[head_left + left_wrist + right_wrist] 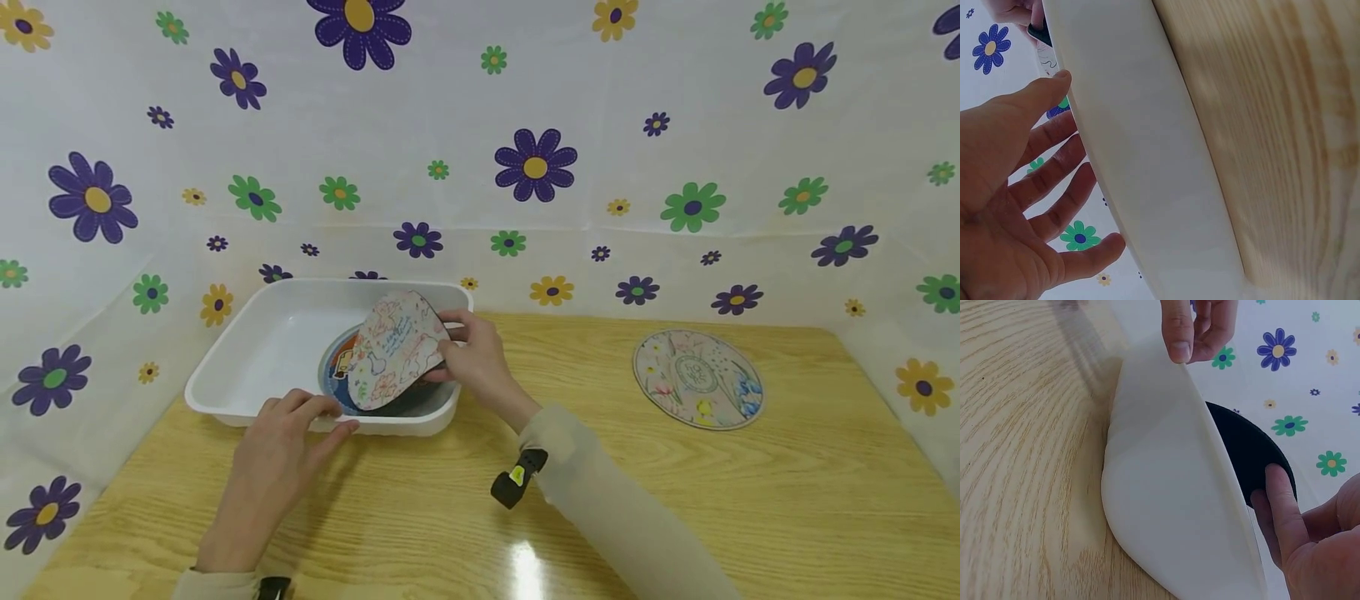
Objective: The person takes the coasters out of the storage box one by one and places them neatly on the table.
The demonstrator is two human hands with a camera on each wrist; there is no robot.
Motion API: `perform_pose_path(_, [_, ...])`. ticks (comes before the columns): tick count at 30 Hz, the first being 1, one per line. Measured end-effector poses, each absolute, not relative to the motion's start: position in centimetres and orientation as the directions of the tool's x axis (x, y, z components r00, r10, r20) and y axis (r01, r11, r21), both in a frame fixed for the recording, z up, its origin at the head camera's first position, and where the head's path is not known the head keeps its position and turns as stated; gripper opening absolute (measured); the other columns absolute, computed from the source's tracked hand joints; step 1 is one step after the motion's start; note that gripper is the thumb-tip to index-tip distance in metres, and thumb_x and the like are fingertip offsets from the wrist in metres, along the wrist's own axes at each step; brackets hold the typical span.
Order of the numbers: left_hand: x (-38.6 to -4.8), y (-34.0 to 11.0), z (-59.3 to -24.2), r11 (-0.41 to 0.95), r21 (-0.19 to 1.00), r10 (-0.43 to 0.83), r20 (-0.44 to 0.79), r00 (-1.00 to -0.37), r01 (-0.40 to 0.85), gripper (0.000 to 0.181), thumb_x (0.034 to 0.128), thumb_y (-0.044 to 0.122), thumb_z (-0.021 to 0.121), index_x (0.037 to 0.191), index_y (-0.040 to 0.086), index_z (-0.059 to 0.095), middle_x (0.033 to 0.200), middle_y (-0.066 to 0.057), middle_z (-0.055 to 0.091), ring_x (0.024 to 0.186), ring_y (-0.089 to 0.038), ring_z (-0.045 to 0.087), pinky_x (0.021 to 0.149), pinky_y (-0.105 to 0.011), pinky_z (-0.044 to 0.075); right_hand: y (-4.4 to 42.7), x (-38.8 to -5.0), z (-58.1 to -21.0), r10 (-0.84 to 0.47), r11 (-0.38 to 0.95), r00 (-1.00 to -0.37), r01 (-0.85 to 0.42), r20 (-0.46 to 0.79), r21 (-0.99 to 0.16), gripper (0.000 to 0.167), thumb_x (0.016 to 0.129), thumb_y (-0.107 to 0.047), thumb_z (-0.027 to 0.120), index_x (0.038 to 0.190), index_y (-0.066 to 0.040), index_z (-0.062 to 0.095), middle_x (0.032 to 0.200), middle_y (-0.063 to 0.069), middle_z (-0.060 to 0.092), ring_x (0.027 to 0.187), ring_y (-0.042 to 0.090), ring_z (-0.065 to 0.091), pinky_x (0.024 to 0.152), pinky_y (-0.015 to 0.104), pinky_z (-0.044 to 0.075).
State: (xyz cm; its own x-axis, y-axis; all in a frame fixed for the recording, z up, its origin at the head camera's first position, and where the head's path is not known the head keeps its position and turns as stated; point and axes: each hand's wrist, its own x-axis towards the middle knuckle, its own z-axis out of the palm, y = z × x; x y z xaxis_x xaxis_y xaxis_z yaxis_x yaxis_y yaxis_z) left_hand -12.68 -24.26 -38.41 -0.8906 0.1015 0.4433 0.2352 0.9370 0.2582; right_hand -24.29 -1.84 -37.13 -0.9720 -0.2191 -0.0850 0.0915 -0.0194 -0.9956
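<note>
A round mouse pad (397, 350) with a pale flowered print is tilted up inside the white plastic basin (247, 408). My right hand (480, 358) pinches its right edge. The black underside (1241, 444) of this pad shows in the right wrist view, with fingers (1282, 500) against it. Beneath it, a second round pad (337, 392), dark blue and orange, lies in the basin, mostly covered. My left hand (281, 454) holds the basin's front rim, thumb (1060, 84) at the outer side and fingers reaching over the edge.
Another round flowered mouse pad (697, 379) lies flat on the wooden table (600, 500) to the right. A white cloth with printed flowers (450, 108) hangs behind and at both sides of the table. The basin stands near the back left.
</note>
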Motion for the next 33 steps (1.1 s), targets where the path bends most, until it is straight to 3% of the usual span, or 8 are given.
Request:
perform_pose_path(14, [-12.7, -24.4, -38.3, 0.939, 0.267, 0.091, 0.413, -0.906, 0.216, 0.025, 0.0881, 0.028, 0.082, 0.103, 0.009, 0.076, 0.103, -0.011, 0.072, 0.095, -0.035, 0.063, 0.081, -0.052, 0.057, -0.9, -24.2, -37.0, -0.176, -0.059, -0.979, 0.113, -0.101, -0.992, 0.047, 0.099, 0.007, 0.052, 0.144, -0.007, 0.053, 0.129, 0.022, 0.062, 0.091, 0.025, 0.071, 0.075, 0.037, 0.065])
perform_pose_path(20, [-12.7, -24.3, -38.4, 0.939, 0.258, 0.099, 0.430, -0.897, 0.228, 0.025, 0.0876, 0.028, 0.082, 0.102, 0.009, 0.075, 0.101, -0.011, 0.072, 0.094, -0.034, 0.063, 0.081, -0.051, 0.056, -0.4, -24.0, -37.0, -0.177, -0.081, -0.981, 0.098, -0.083, -0.992, 0.046, 0.099, 0.007, 0.052, 0.143, -0.008, 0.054, 0.128, 0.022, 0.064, 0.086, 0.023, 0.071, 0.079, 0.044, 0.064])
perform_pose_path(27, [-12.7, -24.3, -38.5, 0.937, 0.261, 0.099, 0.435, -0.895, 0.231, 0.025, 0.0870, 0.027, 0.083, 0.102, 0.008, 0.075, 0.100, -0.011, 0.072, 0.092, -0.034, 0.063, 0.080, -0.051, 0.056, 0.3, -23.8, -37.1, -0.167, -0.083, -0.983, 0.085, -0.070, -0.993, 0.045, 0.100, 0.006, 0.053, 0.143, -0.008, 0.054, 0.127, 0.021, 0.064, 0.089, 0.022, 0.071, 0.073, 0.037, 0.065])
perform_pose_path(33, [-12.7, -24.3, -38.4, 0.937, 0.272, 0.089, 0.417, -0.905, 0.218, 0.023, 0.0873, 0.027, 0.082, 0.101, 0.010, 0.075, 0.101, -0.011, 0.072, 0.094, -0.036, 0.064, 0.080, -0.053, 0.056, 1.1, -23.8, -37.1, -0.152, -0.104, -0.987, 0.073, -0.056, -0.992, 0.045, 0.101, 0.006, 0.053, 0.144, -0.007, 0.052, 0.128, 0.021, 0.063, 0.087, 0.021, 0.071, 0.075, 0.040, 0.065])
